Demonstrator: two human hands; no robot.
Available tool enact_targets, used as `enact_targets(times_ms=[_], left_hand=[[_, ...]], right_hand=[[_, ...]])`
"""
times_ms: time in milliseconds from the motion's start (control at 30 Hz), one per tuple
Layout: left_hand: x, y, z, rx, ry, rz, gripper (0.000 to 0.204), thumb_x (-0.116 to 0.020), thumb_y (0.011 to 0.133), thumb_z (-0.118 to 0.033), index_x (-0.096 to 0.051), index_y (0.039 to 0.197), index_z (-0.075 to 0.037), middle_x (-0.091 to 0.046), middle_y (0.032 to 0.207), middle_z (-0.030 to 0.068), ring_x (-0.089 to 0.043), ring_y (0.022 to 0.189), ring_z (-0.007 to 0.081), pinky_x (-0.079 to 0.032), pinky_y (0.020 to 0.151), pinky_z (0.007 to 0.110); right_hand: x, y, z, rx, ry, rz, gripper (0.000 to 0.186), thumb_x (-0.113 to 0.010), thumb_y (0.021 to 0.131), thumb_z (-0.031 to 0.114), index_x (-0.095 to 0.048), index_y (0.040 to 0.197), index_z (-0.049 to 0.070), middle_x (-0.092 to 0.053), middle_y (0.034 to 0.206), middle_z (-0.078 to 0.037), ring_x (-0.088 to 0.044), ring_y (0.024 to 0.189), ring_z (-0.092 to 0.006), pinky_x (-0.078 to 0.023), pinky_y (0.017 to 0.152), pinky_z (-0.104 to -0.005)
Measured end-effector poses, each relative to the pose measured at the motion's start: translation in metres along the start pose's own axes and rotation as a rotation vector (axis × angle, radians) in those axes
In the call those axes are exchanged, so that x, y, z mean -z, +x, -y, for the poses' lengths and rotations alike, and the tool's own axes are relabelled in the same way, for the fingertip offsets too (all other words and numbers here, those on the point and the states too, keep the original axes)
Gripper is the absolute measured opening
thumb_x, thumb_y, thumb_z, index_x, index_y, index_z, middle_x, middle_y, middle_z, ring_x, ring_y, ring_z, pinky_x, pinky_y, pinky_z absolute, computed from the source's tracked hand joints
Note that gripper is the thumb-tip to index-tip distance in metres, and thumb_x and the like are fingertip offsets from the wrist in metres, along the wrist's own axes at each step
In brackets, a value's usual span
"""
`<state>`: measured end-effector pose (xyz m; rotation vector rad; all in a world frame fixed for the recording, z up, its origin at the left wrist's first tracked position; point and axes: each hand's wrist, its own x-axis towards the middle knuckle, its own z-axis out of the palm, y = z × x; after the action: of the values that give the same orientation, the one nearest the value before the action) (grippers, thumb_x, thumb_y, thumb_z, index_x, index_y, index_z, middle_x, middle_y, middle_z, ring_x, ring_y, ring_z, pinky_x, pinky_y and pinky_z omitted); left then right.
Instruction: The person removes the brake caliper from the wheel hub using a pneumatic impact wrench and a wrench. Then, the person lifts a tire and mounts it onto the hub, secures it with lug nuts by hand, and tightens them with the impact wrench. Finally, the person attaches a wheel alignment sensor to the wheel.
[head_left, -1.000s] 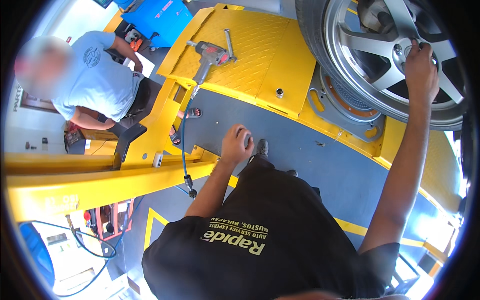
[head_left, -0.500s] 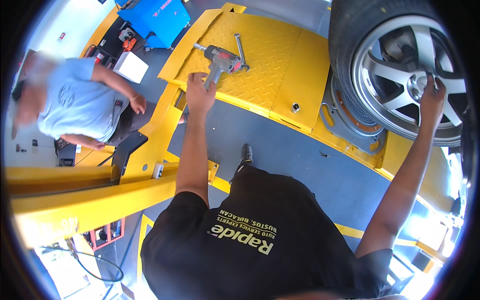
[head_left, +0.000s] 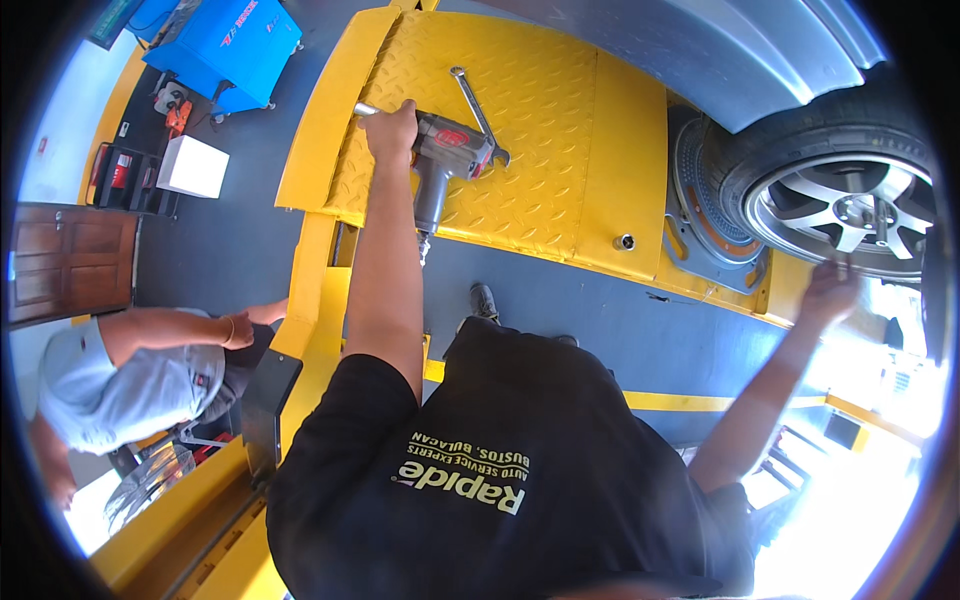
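My left hand (head_left: 390,132) is closed around the front end of a grey and black impact wrench (head_left: 452,145), which lies on the yellow tread-plate ramp (head_left: 540,130). A combination wrench (head_left: 474,105) touches or lies close behind its body. My right hand (head_left: 832,296) is in the air just below a silver alloy wheel (head_left: 845,215); motion smears its fingers, and whether they hold anything is unclear. A thin bar-like piece (head_left: 881,218) stands out near the wheel's hub. One small metal socket (head_left: 624,242) stands near the ramp's front edge.
Above the wheel hangs a grey-blue car body (head_left: 720,50). A round turn plate (head_left: 715,210) sits beneath the tyre. At the left, a person in a light blue shirt (head_left: 150,385) stands beyond yellow lift beams (head_left: 315,290). Farther back are a blue cabinet (head_left: 225,55) and a white box (head_left: 193,166).
My left hand has moved from beside the impact wrench's handle onto its front end. My right hand has come away from the wheel's hub, downward. The view has shifted, and the other person has bent over.
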<state>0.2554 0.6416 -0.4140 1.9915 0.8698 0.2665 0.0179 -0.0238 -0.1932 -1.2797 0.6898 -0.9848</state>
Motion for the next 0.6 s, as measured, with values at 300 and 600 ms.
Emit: enact_targets(times_ms=[300,600], left_hand=[[0.02,-0.019,0.008,-0.04,-0.629,0.008,0.066,-0.081,0.084,-0.009,-0.038,0.131,0.01,-0.062,0.12,0.022,-0.068,0.093,0.03,-0.063,0.081,0.046],[0.148,-0.175,-0.05,0.111,-1.009,0.46,0.035,-0.062,0.099,-0.036,-0.054,0.117,-0.006,-0.063,0.105,0.0095,-0.065,0.099,0.0249,-0.057,0.093,0.044]], right_hand=[[-0.199,-0.401,-0.216,-0.078,-0.489,1.559,0.057,-0.073,0.09,0.039,-0.064,0.127,-0.002,-0.064,0.132,-0.024,-0.066,0.117,-0.0386,-0.054,0.096,-0.0452],[-0.205,-0.452,-0.172,-0.182,0.453,1.573,0.075,-0.085,0.087,0.043,-0.056,0.141,0.0,-0.064,0.135,-0.022,-0.058,0.129,-0.0302,-0.047,0.109,-0.0386]])
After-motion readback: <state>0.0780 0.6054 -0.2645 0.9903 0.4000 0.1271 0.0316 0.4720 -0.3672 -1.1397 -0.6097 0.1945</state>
